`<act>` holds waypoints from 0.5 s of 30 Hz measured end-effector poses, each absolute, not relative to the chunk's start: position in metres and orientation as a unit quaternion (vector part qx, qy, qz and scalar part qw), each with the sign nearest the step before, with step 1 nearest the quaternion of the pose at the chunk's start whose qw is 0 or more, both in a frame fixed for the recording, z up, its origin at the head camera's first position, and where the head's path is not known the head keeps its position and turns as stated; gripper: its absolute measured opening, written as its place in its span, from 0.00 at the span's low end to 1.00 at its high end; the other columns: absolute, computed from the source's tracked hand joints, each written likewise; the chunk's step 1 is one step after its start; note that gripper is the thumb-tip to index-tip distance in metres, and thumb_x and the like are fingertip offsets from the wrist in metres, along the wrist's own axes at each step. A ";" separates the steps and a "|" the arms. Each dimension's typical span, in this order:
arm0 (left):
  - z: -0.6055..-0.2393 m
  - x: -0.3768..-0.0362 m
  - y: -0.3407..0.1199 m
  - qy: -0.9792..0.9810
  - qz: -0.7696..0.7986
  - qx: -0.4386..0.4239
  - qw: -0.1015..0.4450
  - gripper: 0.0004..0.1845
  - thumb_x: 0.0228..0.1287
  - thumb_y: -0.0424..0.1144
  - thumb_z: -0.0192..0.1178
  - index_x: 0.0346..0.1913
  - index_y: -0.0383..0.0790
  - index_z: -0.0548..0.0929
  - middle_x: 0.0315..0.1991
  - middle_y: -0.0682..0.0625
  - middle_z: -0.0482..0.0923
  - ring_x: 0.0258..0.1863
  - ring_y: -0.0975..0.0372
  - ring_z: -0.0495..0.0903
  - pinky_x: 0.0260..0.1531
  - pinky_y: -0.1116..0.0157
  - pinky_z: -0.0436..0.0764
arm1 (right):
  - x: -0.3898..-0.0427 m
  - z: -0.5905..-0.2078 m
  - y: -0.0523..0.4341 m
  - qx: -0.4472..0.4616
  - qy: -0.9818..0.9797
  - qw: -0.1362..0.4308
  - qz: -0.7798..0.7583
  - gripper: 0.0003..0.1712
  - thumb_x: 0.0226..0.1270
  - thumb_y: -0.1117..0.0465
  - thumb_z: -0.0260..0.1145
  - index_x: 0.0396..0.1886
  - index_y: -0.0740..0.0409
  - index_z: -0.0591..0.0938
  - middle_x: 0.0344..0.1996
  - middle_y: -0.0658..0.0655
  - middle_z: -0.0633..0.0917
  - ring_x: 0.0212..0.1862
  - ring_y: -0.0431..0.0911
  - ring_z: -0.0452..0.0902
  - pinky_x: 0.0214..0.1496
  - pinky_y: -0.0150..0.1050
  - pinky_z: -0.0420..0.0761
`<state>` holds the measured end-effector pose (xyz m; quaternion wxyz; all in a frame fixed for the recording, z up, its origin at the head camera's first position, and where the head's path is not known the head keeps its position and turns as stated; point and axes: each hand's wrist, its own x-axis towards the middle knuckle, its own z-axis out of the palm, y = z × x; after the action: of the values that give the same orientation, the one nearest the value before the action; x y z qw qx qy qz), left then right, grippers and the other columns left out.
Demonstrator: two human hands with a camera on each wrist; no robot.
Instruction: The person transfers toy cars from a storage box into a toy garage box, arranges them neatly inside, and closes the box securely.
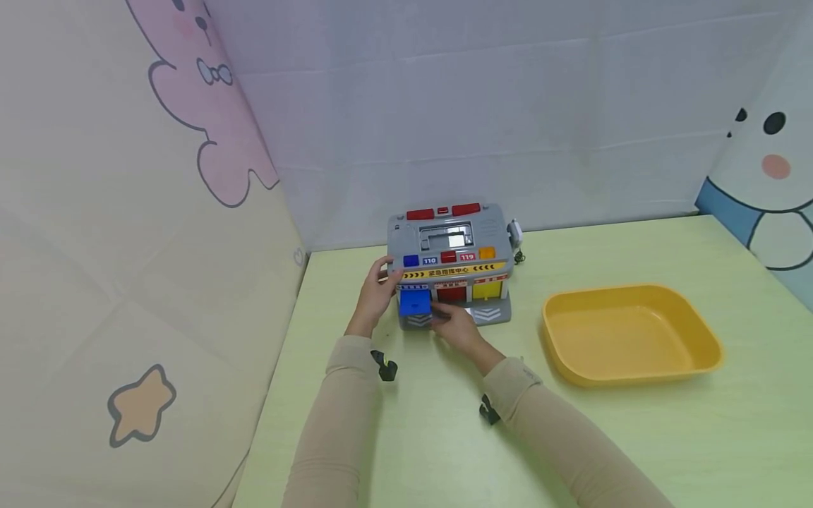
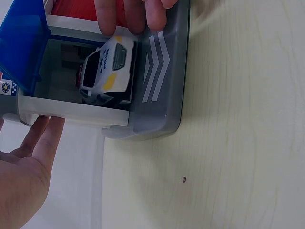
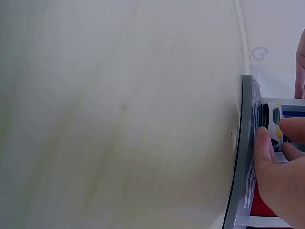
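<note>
A grey toy rescue station (image 1: 452, 262) stands on the pale green table (image 1: 444, 437), with blue, red and yellow bays in its front. The blue door (image 2: 21, 45) is swung open, and a white toy police car (image 2: 107, 69) sits in that bay at the ramp's edge. My right hand (image 1: 446, 317) reaches in from the front, its fingertips (image 2: 136, 16) and thumb pinching the car (image 3: 275, 120). My left hand (image 1: 380, 283) lies with straight fingers (image 2: 45, 138) against the station's left wall.
An empty yellow tray (image 1: 705, 363) sits on the table to the right of the station. Padded cartoon-printed walls close in the left side and the back. Bare tabletop lies in front between my sleeves.
</note>
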<state>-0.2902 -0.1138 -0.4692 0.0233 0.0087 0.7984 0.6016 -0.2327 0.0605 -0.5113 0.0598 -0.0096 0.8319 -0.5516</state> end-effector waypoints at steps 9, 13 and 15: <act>-0.470 -0.290 -0.114 0.796 0.605 0.018 0.020 0.29 0.55 0.63 0.53 0.59 0.59 0.66 0.52 0.47 0.67 0.48 0.58 0.72 0.46 0.62 0.73 | -0.233 -0.515 0.058 -0.042 0.846 0.037 -0.531 0.23 0.60 0.63 0.62 0.57 0.61 0.74 0.44 0.60 0.80 0.35 0.47 0.78 0.37 0.38 0.78; -0.471 -0.291 -0.114 0.795 0.606 0.017 0.019 0.29 0.55 0.63 0.54 0.59 0.59 0.66 0.52 0.47 0.68 0.48 0.59 0.72 0.45 0.62 0.74 | -0.234 -0.515 0.057 -0.067 0.861 0.013 -0.503 0.25 0.59 0.65 0.62 0.58 0.60 0.73 0.48 0.62 0.77 0.36 0.49 0.77 0.39 0.40 0.77; -0.471 -0.291 -0.114 0.796 0.605 0.018 0.017 0.29 0.56 0.62 0.53 0.59 0.59 0.66 0.52 0.47 0.68 0.48 0.58 0.72 0.45 0.62 0.74 | -0.235 -0.514 0.056 -0.075 0.869 0.006 -0.489 0.26 0.57 0.66 0.63 0.58 0.61 0.73 0.47 0.63 0.76 0.39 0.50 0.75 0.42 0.42 0.76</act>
<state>-0.2908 -0.1145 -0.4706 0.0171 0.0176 0.7958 0.6051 -0.2345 0.0564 -0.5137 0.0056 -0.0749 0.8690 -0.4890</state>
